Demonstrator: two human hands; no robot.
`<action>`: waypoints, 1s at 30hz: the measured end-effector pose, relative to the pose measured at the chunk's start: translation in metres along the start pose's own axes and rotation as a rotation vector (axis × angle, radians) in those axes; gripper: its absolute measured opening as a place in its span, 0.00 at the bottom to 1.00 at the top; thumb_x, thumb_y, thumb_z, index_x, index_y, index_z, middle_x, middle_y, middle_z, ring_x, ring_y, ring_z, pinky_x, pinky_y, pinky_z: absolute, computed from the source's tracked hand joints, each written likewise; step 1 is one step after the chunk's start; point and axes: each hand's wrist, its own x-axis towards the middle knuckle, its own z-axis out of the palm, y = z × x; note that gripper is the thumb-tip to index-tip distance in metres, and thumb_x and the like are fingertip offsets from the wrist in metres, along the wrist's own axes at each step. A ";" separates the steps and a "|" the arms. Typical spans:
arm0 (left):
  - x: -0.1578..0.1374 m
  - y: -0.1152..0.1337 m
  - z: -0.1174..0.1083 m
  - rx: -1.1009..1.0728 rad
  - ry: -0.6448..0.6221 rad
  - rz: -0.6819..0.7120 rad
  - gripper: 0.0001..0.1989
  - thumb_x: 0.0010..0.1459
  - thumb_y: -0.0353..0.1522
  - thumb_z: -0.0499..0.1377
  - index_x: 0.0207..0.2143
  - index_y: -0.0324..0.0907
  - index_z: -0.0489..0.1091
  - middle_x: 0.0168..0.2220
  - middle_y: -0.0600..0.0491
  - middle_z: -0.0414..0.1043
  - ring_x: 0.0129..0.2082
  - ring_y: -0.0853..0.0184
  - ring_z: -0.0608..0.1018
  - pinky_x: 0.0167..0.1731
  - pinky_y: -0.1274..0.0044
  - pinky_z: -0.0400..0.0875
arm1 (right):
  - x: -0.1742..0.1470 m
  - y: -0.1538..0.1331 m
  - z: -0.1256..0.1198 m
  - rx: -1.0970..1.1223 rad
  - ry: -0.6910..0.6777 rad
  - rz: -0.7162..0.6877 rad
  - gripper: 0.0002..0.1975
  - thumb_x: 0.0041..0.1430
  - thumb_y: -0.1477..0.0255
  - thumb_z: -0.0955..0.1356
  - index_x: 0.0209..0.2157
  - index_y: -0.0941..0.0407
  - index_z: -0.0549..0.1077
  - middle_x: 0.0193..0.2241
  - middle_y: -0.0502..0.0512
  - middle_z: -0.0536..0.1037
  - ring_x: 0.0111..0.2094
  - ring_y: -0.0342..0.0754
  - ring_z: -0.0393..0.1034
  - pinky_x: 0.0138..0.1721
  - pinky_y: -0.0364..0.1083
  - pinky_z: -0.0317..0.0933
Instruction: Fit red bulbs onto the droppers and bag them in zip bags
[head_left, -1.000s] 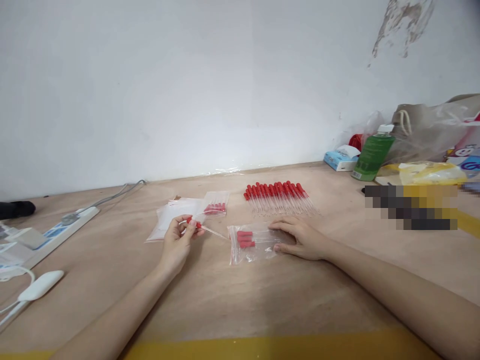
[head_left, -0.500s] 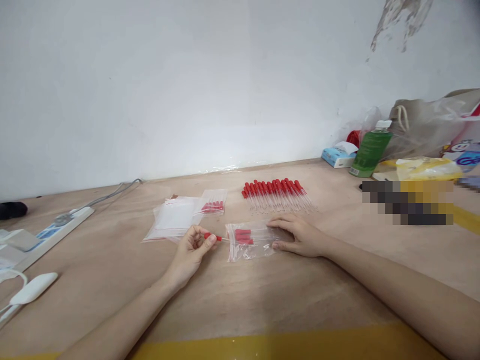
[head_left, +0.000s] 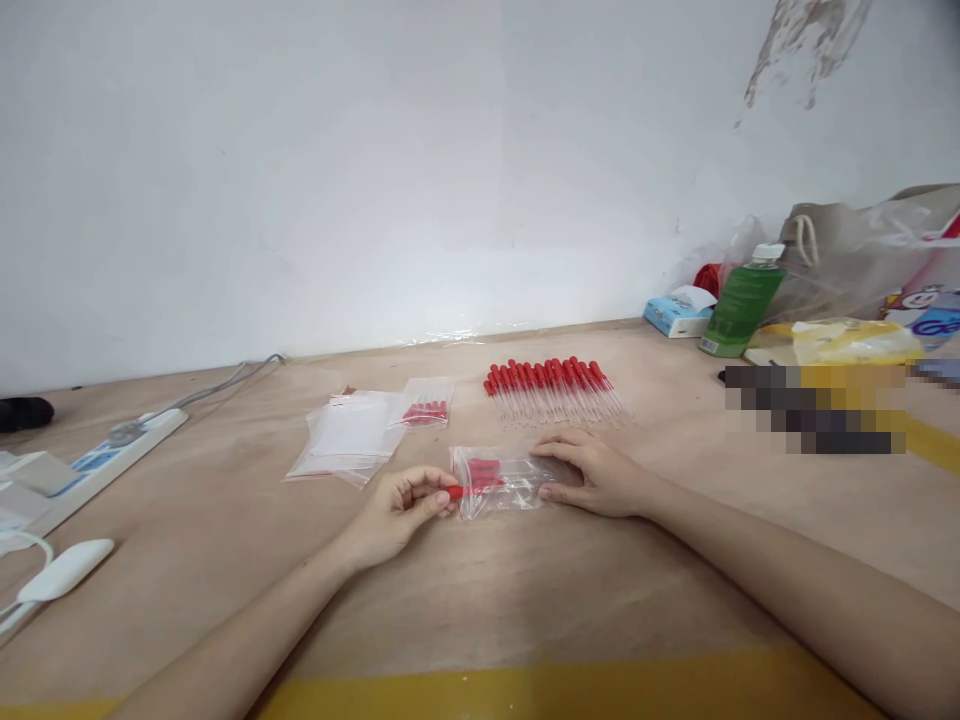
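Note:
In the head view my left hand point(head_left: 409, 515) pinches a dropper by its red rubber bulb point(head_left: 454, 493) at the left, open end of a clear zip bag point(head_left: 525, 495). The dropper's thin stem is inside the bag. Several red-bulbed droppers point(head_left: 484, 468) lie in that bag, stems pointing right. My right hand point(head_left: 589, 472) grips the bag's right end between thumb and fingers, holding it on the table. Behind it lies a row of loose red-bulbed droppers point(head_left: 551, 385), thin clear stems toward me.
A filled zip bag of droppers point(head_left: 427, 405) lies beside a stack of flat zip bags point(head_left: 352, 430). At the left is a power strip point(head_left: 112, 460) with a cable. Back right stand a tissue pack point(head_left: 679, 312), a green bottle point(head_left: 744, 305) and plastic bags point(head_left: 855, 340).
My left hand has moved right and slightly down, pushing the dropper's stem into the bag. My right hand stays on the bag's right end.

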 end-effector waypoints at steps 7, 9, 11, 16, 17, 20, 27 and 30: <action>0.003 -0.003 0.006 -0.013 -0.139 0.070 0.10 0.58 0.37 0.51 0.39 0.41 0.60 0.29 0.54 0.67 0.30 0.70 0.73 0.33 0.76 0.69 | 0.002 -0.004 0.004 0.019 0.006 0.009 0.24 0.52 0.55 0.64 0.47 0.55 0.69 0.45 0.59 0.69 0.47 0.52 0.62 0.48 0.52 0.55; 0.003 -0.004 0.004 0.054 -0.107 0.121 0.09 0.58 0.36 0.52 0.39 0.41 0.62 0.31 0.54 0.67 0.31 0.70 0.71 0.36 0.76 0.67 | 0.001 -0.003 0.003 0.021 -0.007 0.007 0.25 0.52 0.55 0.64 0.48 0.55 0.68 0.45 0.59 0.69 0.47 0.52 0.61 0.48 0.52 0.55; 0.004 -0.004 0.001 0.121 -0.086 0.118 0.10 0.57 0.36 0.53 0.38 0.40 0.65 0.30 0.53 0.68 0.31 0.70 0.71 0.35 0.76 0.66 | 0.000 -0.002 0.001 0.024 -0.024 -0.006 0.25 0.52 0.56 0.64 0.48 0.55 0.68 0.46 0.59 0.68 0.47 0.52 0.61 0.48 0.52 0.56; 0.005 -0.002 -0.004 0.199 -0.143 0.069 0.10 0.51 0.36 0.58 0.32 0.39 0.74 0.32 0.50 0.73 0.31 0.67 0.72 0.31 0.77 0.66 | -0.004 0.001 -0.002 0.048 -0.065 -0.078 0.26 0.52 0.56 0.64 0.50 0.54 0.66 0.48 0.59 0.67 0.48 0.52 0.60 0.49 0.52 0.55; 0.005 -0.001 -0.003 0.189 -0.139 0.051 0.10 0.50 0.36 0.59 0.31 0.40 0.74 0.31 0.50 0.73 0.30 0.67 0.72 0.30 0.77 0.66 | -0.004 0.002 -0.003 0.055 -0.072 -0.089 0.26 0.52 0.56 0.65 0.50 0.53 0.66 0.48 0.59 0.67 0.49 0.52 0.60 0.49 0.52 0.55; 0.007 -0.001 0.003 0.112 -0.040 -0.041 0.12 0.43 0.36 0.64 0.30 0.38 0.72 0.26 0.52 0.73 0.26 0.69 0.73 0.27 0.78 0.66 | -0.005 0.002 -0.003 0.080 -0.082 -0.102 0.27 0.51 0.56 0.65 0.51 0.53 0.65 0.48 0.58 0.67 0.49 0.52 0.60 0.49 0.52 0.55; 0.011 -0.016 0.011 0.171 0.185 0.022 0.09 0.48 0.35 0.59 0.28 0.37 0.68 0.23 0.53 0.69 0.20 0.73 0.69 0.20 0.81 0.63 | -0.004 0.003 -0.001 0.072 -0.066 -0.054 0.28 0.51 0.56 0.65 0.51 0.54 0.65 0.49 0.60 0.66 0.50 0.53 0.59 0.50 0.52 0.55; 0.013 -0.019 0.002 0.307 0.312 0.131 0.10 0.50 0.34 0.57 0.34 0.39 0.68 0.26 0.53 0.69 0.21 0.72 0.69 0.21 0.81 0.62 | -0.004 0.005 -0.001 0.048 -0.050 -0.038 0.26 0.52 0.56 0.64 0.50 0.55 0.66 0.48 0.60 0.67 0.49 0.53 0.60 0.49 0.53 0.55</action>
